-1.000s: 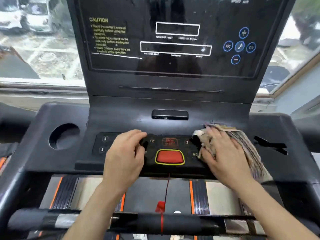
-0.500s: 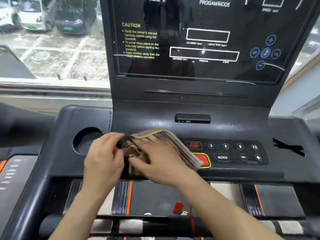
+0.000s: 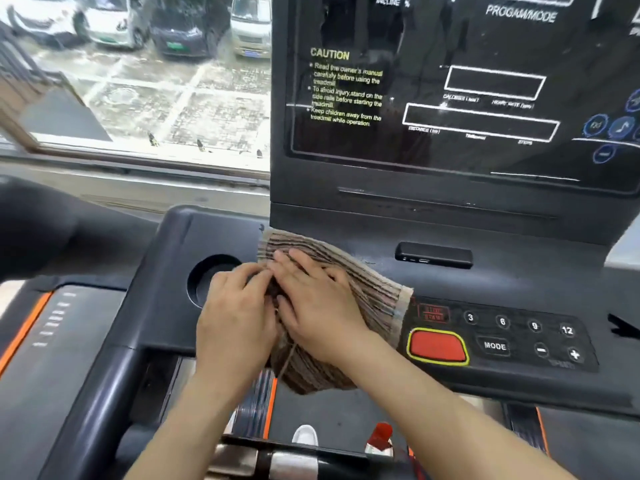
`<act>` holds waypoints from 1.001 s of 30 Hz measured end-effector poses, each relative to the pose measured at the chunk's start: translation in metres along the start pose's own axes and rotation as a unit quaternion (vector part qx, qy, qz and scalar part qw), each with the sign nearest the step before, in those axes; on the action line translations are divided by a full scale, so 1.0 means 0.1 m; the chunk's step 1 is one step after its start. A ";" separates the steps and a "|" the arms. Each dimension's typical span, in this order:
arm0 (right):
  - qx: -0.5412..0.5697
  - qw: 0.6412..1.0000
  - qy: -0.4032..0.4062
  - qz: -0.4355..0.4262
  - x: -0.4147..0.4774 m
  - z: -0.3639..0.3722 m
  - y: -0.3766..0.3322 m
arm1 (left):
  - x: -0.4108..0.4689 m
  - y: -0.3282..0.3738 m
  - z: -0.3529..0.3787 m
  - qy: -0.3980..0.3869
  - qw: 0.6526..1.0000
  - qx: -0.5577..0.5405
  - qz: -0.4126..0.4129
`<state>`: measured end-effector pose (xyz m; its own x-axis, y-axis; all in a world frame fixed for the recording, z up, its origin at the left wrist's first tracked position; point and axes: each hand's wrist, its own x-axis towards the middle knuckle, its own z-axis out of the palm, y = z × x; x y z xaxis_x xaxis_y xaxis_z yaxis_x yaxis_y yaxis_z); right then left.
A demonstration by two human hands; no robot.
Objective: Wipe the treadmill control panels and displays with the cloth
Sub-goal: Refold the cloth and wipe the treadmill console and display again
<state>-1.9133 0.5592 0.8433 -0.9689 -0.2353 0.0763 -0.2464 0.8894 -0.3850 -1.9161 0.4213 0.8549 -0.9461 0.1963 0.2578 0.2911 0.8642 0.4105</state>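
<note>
While right hand [image 3: 320,318] presses cloth [image 3: 375,289] flat beside cupholder [image 3: 201,287], left hand [image 3: 235,318] touches it, grip unclear

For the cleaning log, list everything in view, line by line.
cloth: one, brown-beige striped, on console, left half
display: one, black, upright above console
button panel: one, black, console right
stop button: one, red, yellow-rimmed, right of cloth
cup holder: one, dark, console's left end
cars: several, white and dark, outside window
left hand: one, at cloth's left edge
right hand: one, flat on cloth
</note>
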 end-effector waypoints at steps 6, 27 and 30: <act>0.121 0.986 0.106 0.039 0.00 -0.28 0.15 | -0.03 -0.06 -0.11 -0.106 0.985 -0.051 -0.124; 0.238 0.956 -0.089 0.145 -0.19 -1.07 0.64 | 0.66 0.22 0.05 -0.185 0.978 -0.021 0.088; 0.165 0.964 -0.142 0.154 -0.12 -1.24 0.75 | 0.69 0.18 0.04 -0.132 0.990 0.015 0.045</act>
<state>-1.9233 0.6770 0.9279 -0.9381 -0.1189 -0.3254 0.1189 0.7718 -0.6247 -1.9766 0.4521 0.8761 -0.9217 0.3843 0.0524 0.3756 0.8505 0.3683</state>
